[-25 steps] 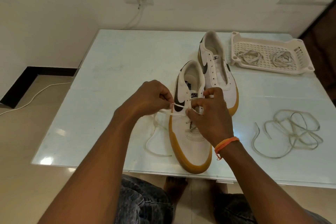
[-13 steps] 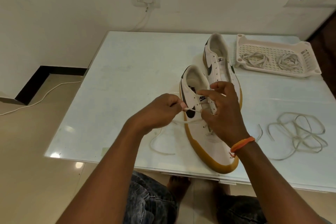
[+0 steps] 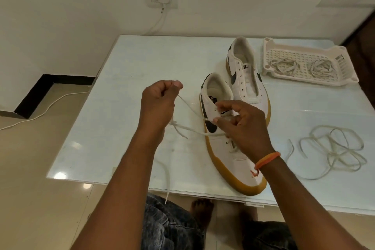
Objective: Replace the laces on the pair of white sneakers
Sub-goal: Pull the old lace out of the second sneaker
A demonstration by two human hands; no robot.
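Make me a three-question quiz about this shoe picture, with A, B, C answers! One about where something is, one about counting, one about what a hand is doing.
1. Where does the white basket sit?
A. on the floor
B. at the table's far right, beside the far sneaker
C. on the person's lap

2. How many lace bundles lie in the basket?
A. two
B. none
C. five

3. What is the left hand doing?
A. lying flat on the table
B. gripping the basket
C. pinching a lace that runs to the near sneaker

Answers:
1 B, it stands on the glass table next to the far sneaker.
2 A, two coils show inside.
3 C, the lace stretches from the fingertips to the near sneaker.
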